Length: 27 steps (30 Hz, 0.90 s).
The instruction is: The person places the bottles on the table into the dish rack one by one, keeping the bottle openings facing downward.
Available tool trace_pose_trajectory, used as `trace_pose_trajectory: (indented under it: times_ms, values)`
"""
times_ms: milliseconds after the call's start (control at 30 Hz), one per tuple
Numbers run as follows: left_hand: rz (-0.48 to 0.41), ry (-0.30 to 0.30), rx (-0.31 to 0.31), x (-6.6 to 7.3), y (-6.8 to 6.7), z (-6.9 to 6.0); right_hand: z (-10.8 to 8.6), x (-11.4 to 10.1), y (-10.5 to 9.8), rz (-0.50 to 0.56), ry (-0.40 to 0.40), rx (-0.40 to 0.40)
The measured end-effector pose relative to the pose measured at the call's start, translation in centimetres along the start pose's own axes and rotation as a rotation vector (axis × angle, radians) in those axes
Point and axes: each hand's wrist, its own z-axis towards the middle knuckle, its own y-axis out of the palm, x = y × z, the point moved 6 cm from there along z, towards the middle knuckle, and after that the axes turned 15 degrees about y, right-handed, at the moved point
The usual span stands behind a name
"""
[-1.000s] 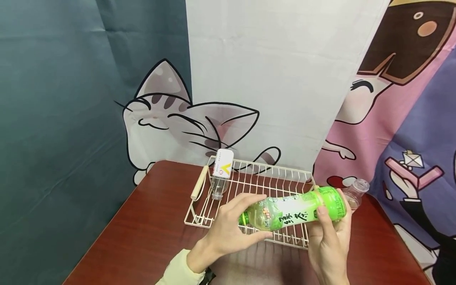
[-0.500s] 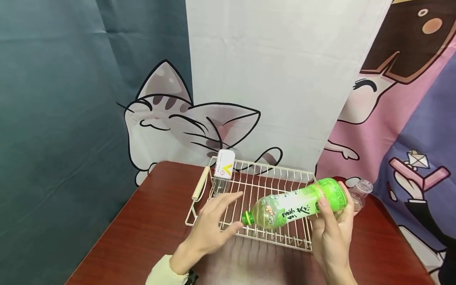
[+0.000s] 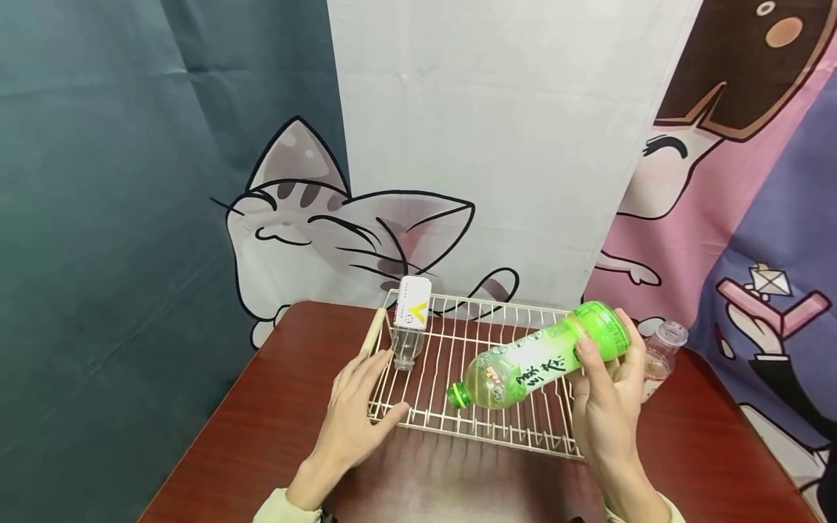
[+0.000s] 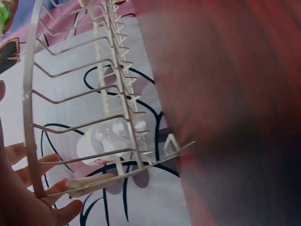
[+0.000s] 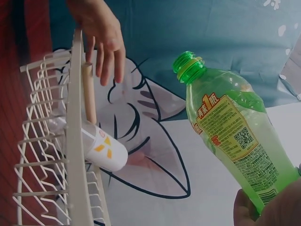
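Note:
My right hand (image 3: pixel 608 414) grips a green tea bottle (image 3: pixel 536 359) near its base, above the right side of a white wire rack (image 3: pixel 484 439). The bottle tilts, neck down to the left. Its threaded green neck (image 5: pixel 189 67) shows no cap in the right wrist view. My left hand (image 3: pixel 353 414) is at the rack's front left corner, fingers extended and thumb apart. In the left wrist view its fingers (image 4: pixel 47 162) lie by the rack's rail; contact cannot be told. A clear bottle with a white label (image 3: pixel 412 303) lies neck toward me in the rack's left part.
Another clear bottle (image 3: pixel 662 356) stands behind my right hand, partly hidden by it. The rack has a pale handle (image 3: pixel 374 330) on its left side. Beneath is a reddish-brown table (image 3: pixel 261 421), with a printed cloth (image 3: pixel 497 145) hanging behind it.
My left hand has moved off the green tea bottle's neck end, left and down to the rack's corner. The right hand has tilted the bottle, its base raised.

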Motion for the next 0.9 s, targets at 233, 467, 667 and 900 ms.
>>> trace_pose_trajectory:
  times_ms: [233,467,667,900]
  values:
    - [0.038,-0.092,-0.063,-0.6,0.5,-0.7,1.0,0.1,1.1,-0.028,-0.013,-0.032]
    - [0.046,-0.124,-0.101,-0.9,0.8,-0.7,2.0,0.6,1.3,-0.063,-0.02,-0.013]
    - [0.057,-0.134,-0.105,-1.0,0.9,-0.8,3.5,0.6,2.2,-0.161,-0.02,-0.016]
    - [0.055,-0.128,-0.101,-1.0,1.1,-0.7,5.4,0.3,4.0,-0.297,-0.066,-0.024]
